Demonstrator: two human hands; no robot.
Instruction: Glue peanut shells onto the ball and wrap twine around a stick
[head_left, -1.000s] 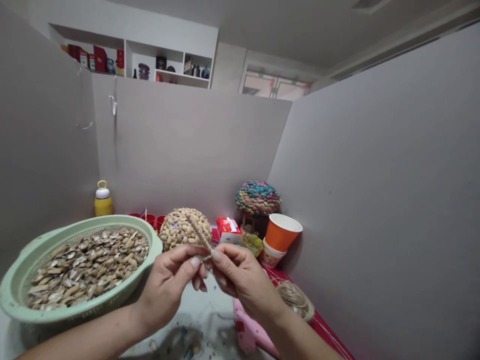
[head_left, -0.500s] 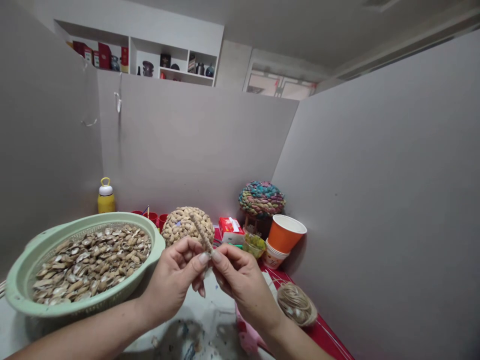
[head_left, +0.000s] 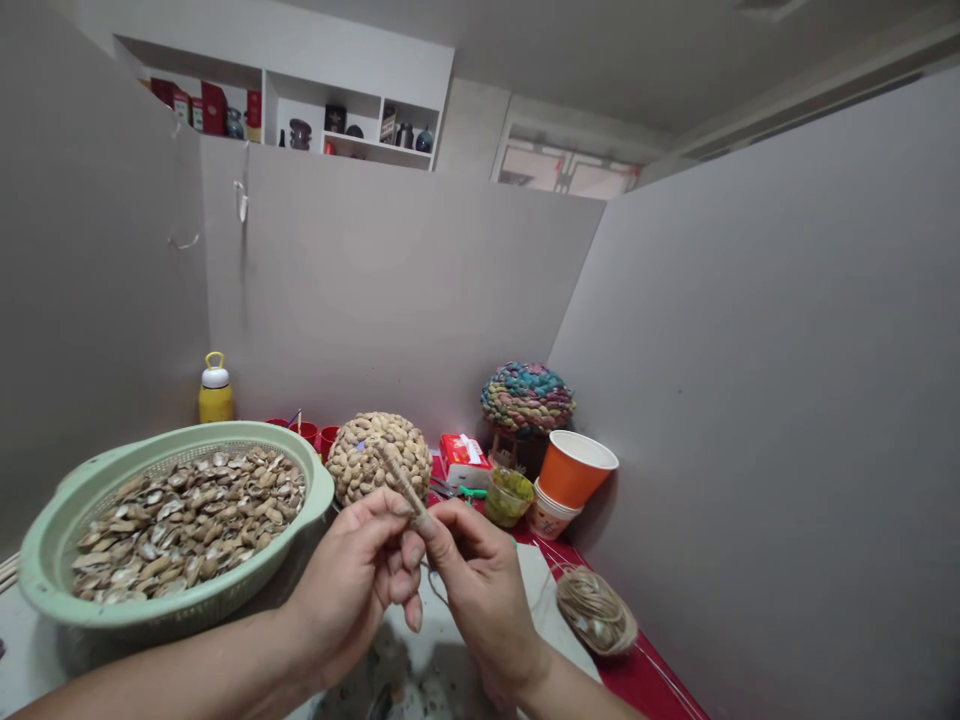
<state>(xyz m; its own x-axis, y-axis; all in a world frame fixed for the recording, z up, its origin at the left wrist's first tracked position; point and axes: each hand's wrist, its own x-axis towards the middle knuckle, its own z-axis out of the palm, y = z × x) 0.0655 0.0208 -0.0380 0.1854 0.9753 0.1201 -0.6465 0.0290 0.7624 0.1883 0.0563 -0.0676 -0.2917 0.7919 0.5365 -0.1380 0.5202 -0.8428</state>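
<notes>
A thin stick wrapped in brown twine point(head_left: 400, 475) points up and away between my hands. My left hand point(head_left: 352, 575) is closed in a pinch on it, thumb and forefinger at its near side. My right hand point(head_left: 484, 585) grips its lower end between thumb and curled forefinger. A loose strand of twine point(head_left: 436, 588) hangs below the fingers. Behind the stick sits a ball covered in peanuts point(head_left: 352, 470). A ball of twine point(head_left: 596, 612) lies to the right of my right hand.
At left stands a green colander point(head_left: 37, 590) of shell halves point(head_left: 195, 525). Further back are a yellow bottle point(head_left: 216, 400), a red box point(head_left: 463, 458), a bowl point(head_left: 508, 498), an orange paper tub point(head_left: 574, 470) and a multicoloured braided piece point(head_left: 527, 398). Grey partitions point(head_left: 390, 270) enclose the table.
Both hands have shifted slightly, and the right thumb now lies further along the stick. The left fingers have moved up it. The view has moved a little.
</notes>
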